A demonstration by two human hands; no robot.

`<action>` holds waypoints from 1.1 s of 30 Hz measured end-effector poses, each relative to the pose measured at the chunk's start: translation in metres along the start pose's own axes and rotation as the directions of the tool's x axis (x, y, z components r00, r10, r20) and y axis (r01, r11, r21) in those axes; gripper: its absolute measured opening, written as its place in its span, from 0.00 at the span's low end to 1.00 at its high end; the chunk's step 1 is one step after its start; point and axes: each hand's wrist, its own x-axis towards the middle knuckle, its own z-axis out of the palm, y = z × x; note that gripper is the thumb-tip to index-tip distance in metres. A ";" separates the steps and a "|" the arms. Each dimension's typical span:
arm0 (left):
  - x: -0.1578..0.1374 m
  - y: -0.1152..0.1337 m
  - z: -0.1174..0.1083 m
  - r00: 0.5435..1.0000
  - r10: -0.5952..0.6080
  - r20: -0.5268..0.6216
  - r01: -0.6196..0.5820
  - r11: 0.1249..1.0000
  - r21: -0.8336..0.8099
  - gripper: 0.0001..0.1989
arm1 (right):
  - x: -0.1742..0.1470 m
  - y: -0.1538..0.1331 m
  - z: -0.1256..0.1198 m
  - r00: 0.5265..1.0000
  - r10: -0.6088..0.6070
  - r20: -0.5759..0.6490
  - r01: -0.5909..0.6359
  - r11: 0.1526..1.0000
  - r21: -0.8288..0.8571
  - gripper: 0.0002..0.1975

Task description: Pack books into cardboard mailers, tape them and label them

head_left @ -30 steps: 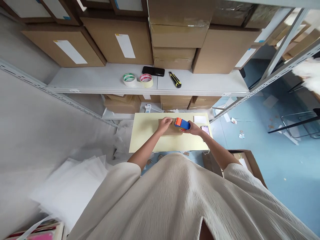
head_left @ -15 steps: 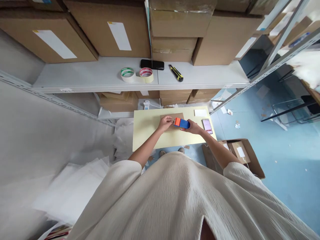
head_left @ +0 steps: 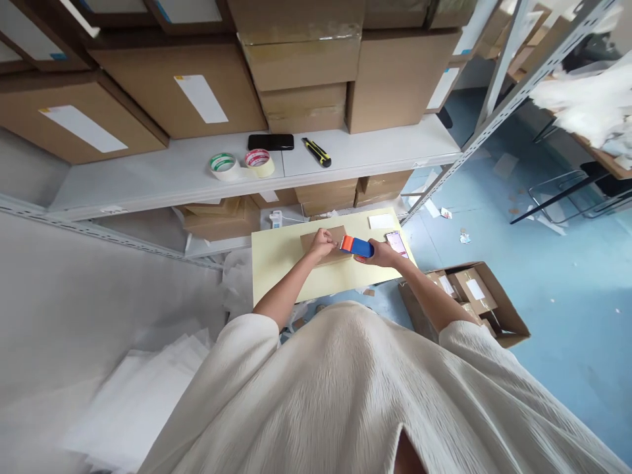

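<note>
My right hand is wrapped round the back of a blue and orange tape dispenser, its orange end pointing left. Just left of that end, my left hand is closed in a pinch, fingertips close to the dispenser's front edge. Whatever is between those fingers is too small to make out. Under both hands a flat brown cardboard box lies on the pale yellow table. My left hand covers part of the box.
A phone and a white card lie on the table's right side. The shelf above bears tape rolls, a black phone, a utility knife and cartons. An open carton of small boxes stands right.
The view has turned, so the shelf and table sit further left. My left fingers have curled into a tighter pinch, and the dispenser remains in my right hand.
</note>
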 end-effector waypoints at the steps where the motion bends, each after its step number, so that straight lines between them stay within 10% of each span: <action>1: 0.003 0.005 0.001 1.000 0.000 -0.018 0.000 1.000 0.026 0.26 | -0.003 0.012 -0.004 1.000 0.004 -0.008 -0.004 1.000 -0.005 0.28; 13: 0.054 0.066 0.059 0.999 -0.015 -0.041 0.029 0.924 0.380 0.23 | -0.035 0.104 0.008 0.956 0.294 0.023 -0.289 0.919 0.266 0.28; 22: 0.095 0.086 0.097 0.996 -0.048 0.073 -0.038 0.517 0.855 0.29 | -0.029 0.111 0.063 0.919 0.328 0.219 -0.395 0.762 0.514 0.26; 33: 0.133 0.059 0.114 0.941 -0.267 0.208 -0.174 0.145 0.974 0.33 | -0.017 0.083 0.126 0.831 0.362 0.423 -0.552 0.439 0.708 0.24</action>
